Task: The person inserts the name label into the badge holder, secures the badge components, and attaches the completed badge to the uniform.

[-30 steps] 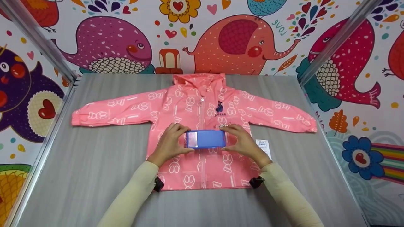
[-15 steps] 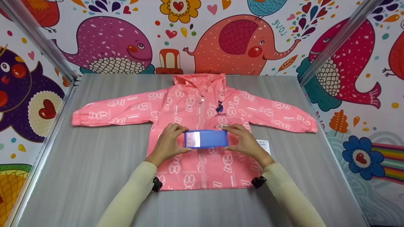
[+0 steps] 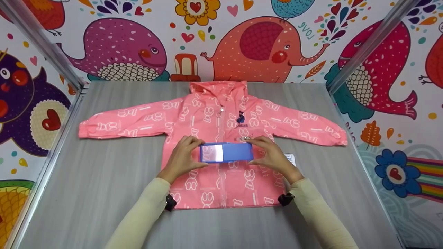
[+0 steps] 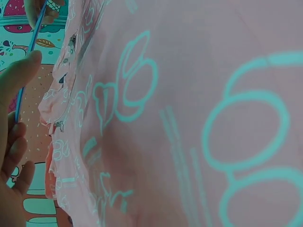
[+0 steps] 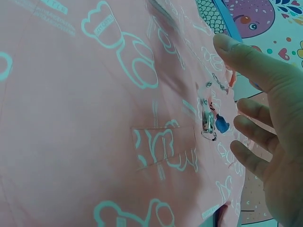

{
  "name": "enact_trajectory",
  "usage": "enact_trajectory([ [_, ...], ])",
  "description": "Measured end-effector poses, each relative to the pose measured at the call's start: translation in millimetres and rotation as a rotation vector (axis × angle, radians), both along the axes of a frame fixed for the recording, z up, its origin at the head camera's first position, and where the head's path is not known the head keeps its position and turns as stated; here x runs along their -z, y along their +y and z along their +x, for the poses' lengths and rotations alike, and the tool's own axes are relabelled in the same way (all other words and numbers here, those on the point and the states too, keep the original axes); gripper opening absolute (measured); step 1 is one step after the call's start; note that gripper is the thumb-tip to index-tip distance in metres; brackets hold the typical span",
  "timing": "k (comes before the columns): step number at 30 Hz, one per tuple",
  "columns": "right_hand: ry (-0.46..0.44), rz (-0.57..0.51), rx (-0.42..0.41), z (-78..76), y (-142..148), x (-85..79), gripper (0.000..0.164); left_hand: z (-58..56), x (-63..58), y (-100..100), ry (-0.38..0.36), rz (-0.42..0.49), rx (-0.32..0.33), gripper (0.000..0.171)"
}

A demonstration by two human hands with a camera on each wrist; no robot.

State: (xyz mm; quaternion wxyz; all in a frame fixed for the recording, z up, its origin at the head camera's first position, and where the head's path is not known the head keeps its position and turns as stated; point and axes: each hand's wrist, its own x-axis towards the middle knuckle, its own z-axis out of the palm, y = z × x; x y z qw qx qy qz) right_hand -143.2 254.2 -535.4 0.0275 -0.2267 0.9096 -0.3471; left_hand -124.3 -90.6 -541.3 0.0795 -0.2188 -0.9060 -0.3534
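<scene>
In the head view, a flat blue slide-out case (image 3: 237, 152) is held level above a pink jacket (image 3: 207, 180) with white rabbit prints. Its left part is a shiny clear pane (image 3: 211, 153) through which the print shows. My left hand (image 3: 183, 155) pinches the pane's end between thumb and fingers; my right hand (image 3: 273, 155) pinches the blue end. Both wrist views show the case only as a thin edge, at the left hand (image 4: 14, 127) and near the right hand (image 5: 284, 113). A small silver metal piece (image 3: 246, 138) lies on the jacket beside my right fingers.
The jacket lies front up, sleeves spread, on a grey wood-grain table (image 3: 114, 173). A white printed card (image 3: 291, 158) is partly hidden behind my right wrist. Metal frame posts (image 3: 48, 48) stand at the table's sides, before walls with cartoon animals.
My hands have drawn slightly apart, left hand leftward and right hand rightward. The case has grown longer, and more of its clear pane shows. The jacket has stayed still.
</scene>
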Motion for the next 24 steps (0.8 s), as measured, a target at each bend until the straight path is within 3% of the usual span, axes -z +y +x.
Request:
enact_trajectory([
  [10,-0.001,-0.025,0.014,-0.1,12.3,4.3,0.079,2.1,3.1,-6.8,-0.066,-0.021,-0.049,0.071],
  [17,-0.02,-0.015,0.05,-1.6,17.9,8.4,0.078,2.1,6.4,-10.7,-0.033,-0.016,-0.026,0.073],
  [24,-0.031,-0.017,0.077,-3.8,21.0,14.0,0.079,4.0,7.2,-12.7,-0.064,0.001,-0.047,0.075],
])
